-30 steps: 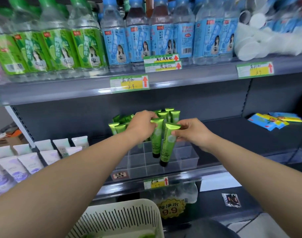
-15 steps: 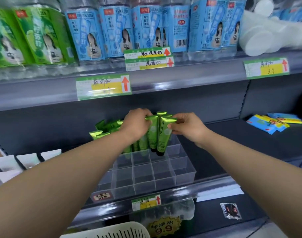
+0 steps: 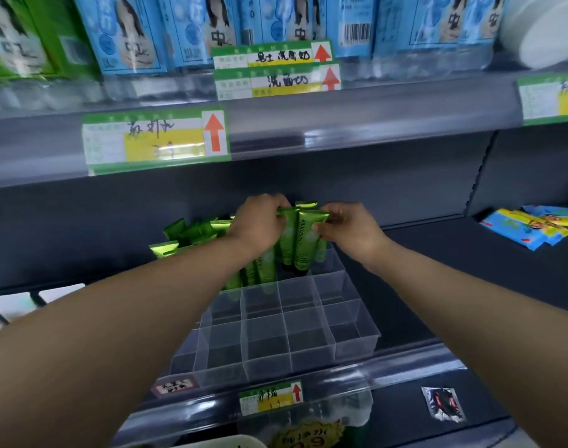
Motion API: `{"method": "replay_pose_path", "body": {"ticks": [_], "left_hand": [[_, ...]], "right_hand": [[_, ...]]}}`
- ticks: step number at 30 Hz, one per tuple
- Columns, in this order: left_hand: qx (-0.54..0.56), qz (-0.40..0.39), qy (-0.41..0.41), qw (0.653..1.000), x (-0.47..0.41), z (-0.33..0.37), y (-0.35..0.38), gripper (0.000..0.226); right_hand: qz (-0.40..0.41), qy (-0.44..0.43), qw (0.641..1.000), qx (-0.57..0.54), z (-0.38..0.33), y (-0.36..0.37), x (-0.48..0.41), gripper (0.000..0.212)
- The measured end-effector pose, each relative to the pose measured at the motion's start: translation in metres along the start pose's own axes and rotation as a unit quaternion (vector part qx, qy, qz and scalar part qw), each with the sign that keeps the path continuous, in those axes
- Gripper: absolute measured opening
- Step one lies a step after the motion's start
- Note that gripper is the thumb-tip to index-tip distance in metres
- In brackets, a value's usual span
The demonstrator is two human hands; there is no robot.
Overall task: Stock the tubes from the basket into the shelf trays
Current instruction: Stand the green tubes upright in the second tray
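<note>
A clear plastic tray [image 3: 350, 337] with several square compartments sits on the middle shelf. Several green tubes [image 3: 192, 232] stand crimp-up in its back rows. My left hand [image 3: 260, 221] grips the top of one green tube [image 3: 288, 244] over the back of the tray. My right hand [image 3: 347, 227] pinches the crimped top of a second green tube [image 3: 305, 244] beside it; its cap end hangs just inside a back compartment. The front compartments hold nothing. Only a sliver of the white basket rim [image 3: 224, 443] shows at the bottom edge.
The upper shelf edge [image 3: 373, 124], with price tags and bottles [image 3: 130, 37] above it, overhangs the hands. Blue and yellow packets [image 3: 528, 227] lie at the right of the middle shelf. White tubes [image 3: 14, 302] show at far left. A small foil sachet [image 3: 442, 404] lies on the lower shelf.
The view has moved closer and tilted up, so the basket has almost left the frame. Both hands have carried their tubes back and down towards the tray's rear compartments.
</note>
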State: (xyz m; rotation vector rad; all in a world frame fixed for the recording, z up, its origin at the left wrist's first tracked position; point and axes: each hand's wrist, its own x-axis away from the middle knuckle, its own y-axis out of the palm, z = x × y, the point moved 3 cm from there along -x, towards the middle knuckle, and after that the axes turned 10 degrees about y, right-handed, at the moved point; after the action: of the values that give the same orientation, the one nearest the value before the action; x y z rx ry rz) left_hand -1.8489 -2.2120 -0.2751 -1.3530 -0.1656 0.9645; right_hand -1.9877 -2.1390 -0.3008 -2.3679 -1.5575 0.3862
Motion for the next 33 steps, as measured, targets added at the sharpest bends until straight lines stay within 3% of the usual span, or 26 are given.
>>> {"method": "replay_pose_path", "body": {"ticks": [12,17,33], "left_hand": [[-0.010,-0.036,0.010,0.999,-0.005,-0.021,0.031,0.032],[-0.007,-0.054,0.015,0.998,-0.004,-0.026,0.038,0.033],[-0.005,-0.040,0.010,0.999,0.001,-0.026,0.037,0.036]], "right_hand": [[-0.024,0.003,0.998,0.057,0.021,0.020,-0.019,0.011],[-0.012,0.012,0.995,0.096,0.026,0.026,-0.024,0.026],[0.005,0.024,0.993,0.118,0.028,0.038,-0.029,0.028]]}}
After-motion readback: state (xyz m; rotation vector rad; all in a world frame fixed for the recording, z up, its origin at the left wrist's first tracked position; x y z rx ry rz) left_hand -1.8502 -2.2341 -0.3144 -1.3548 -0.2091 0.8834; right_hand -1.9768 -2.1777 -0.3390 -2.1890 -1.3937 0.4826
